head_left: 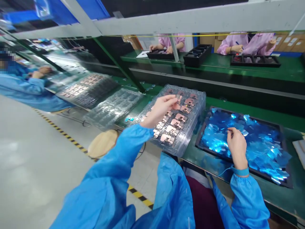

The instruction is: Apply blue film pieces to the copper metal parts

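Note:
My left hand [162,109] hovers over a stack of clear plastic trays [190,90], its fingertips pinched together among the copper-coloured pieces [166,138] in the tray's pockets. Whether those fingertips hold a piece is hard to tell. To the right, my right hand [237,146] lies over a black tray [203,126] heaped with shiny blue film pieces [259,149]. Its thumb and forefinger are closed on a small film piece at the heap's near-left part.
Both trays sit on a green workbench [274,194]. More clear trays [111,108] stand to the left, beside a round wooden stool [103,143]. A blue-sleeved co-worker [23,92] works at far left. Pink-sleeved co-workers [247,44] sit across the line behind black trays [197,55].

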Available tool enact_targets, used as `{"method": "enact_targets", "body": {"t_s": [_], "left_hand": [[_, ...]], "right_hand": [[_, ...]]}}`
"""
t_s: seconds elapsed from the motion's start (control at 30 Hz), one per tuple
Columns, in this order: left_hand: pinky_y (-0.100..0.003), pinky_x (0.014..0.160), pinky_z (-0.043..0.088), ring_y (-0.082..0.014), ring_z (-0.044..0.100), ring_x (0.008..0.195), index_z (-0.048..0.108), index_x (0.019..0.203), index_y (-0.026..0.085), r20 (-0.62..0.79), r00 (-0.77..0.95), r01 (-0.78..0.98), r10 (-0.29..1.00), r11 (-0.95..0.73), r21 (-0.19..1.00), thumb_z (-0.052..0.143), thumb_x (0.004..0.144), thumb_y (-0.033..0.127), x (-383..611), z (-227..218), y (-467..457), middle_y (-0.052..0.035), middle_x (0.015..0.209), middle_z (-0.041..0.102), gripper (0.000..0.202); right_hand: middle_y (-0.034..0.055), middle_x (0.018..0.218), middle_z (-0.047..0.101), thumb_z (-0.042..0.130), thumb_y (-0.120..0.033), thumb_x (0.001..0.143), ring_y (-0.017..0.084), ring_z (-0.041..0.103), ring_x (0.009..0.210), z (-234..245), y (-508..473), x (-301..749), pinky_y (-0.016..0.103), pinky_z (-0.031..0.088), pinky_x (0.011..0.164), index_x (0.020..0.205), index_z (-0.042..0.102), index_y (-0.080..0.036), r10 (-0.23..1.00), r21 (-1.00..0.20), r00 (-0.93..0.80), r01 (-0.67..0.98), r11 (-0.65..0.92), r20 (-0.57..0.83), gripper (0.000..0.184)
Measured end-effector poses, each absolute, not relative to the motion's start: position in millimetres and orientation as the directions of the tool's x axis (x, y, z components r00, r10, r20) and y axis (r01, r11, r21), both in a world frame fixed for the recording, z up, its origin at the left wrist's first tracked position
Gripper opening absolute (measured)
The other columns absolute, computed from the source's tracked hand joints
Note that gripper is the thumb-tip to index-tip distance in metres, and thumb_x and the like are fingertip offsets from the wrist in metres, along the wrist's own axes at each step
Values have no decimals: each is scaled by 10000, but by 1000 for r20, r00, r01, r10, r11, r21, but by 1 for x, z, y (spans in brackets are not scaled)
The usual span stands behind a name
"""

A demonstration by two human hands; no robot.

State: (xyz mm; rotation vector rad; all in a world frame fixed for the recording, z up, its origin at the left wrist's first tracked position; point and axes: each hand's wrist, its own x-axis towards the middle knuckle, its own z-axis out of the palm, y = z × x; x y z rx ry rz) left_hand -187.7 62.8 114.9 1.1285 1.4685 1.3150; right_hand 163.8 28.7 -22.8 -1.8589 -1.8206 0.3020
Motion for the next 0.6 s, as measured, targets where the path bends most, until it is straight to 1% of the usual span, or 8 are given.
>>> {"method": "enact_targets", "body": {"t_s": [0.1,0.2,0.3,0.37,0.4,0.5,0.53,0.6], "left_hand": [[-279,680,502,-169,625,650,813,999,134,45,-208,496,977,66,866,780,875,197,-227,118,111,-27,678,695,143],[-285,678,481,-175,626,655,811,1023,124,20,-106,694,994,60,717,747,860,168,-245,113,147,-36,710,727,180],[-297,719,488,-173,625,656,814,920,130,-4,-32,754,999,26,656,765,818,165,-246,106,166,-52,764,767,119],[-303,766,496,-183,637,686,817,861,144,-21,12,776,1000,4,631,793,788,170,-243,102,171,-54,779,781,81],[-306,794,499,-193,649,717,817,841,153,-25,32,788,999,-9,616,799,780,174,-242,101,173,-56,790,787,67],[-332,912,504,-236,674,847,816,809,177,-23,77,827,997,-51,560,789,770,171,-241,98,173,-61,833,795,48],[-349,968,498,-250,672,896,814,802,183,-17,92,839,996,-68,539,782,763,162,-242,98,173,-64,850,795,55],[-395,1089,458,-280,655,1000,808,805,184,-2,120,858,993,-103,503,771,749,141,-243,100,174,-77,902,792,80]], "right_hand": [[154,1173,769,466,-261,1054,278,720,940,-29,25,165,362,485,783,1245,724,-168,980,-475,47,879,52,195,334],[173,1204,773,469,-305,1057,306,734,985,-32,21,166,407,539,846,1275,722,-153,966,-501,19,857,117,258,368],[211,1261,766,469,-377,1071,352,737,1092,-34,17,166,484,575,928,1341,705,-136,946,-543,8,820,180,325,431],[230,1289,759,464,-414,1087,370,732,1147,-34,14,165,544,572,995,1366,694,-127,943,-567,-9,797,207,332,462],[227,1290,762,456,-423,1096,372,730,1164,-34,13,165,585,550,1051,1366,695,-129,943,-576,-23,787,222,333,465],[198,1282,774,441,-438,1118,369,712,1233,-35,9,164,694,414,1209,1342,710,-150,936,-597,-57,756,268,348,453],[197,1300,768,444,-444,1120,371,694,1275,-36,8,164,699,401,1224,1336,715,-157,934,-608,-58,744,277,354,450],[217,1382,727,459,-462,1120,380,641,1370,-36,7,164,665,456,1199,1330,724,-162,931,-635,-43,720,280,361,452]]}}
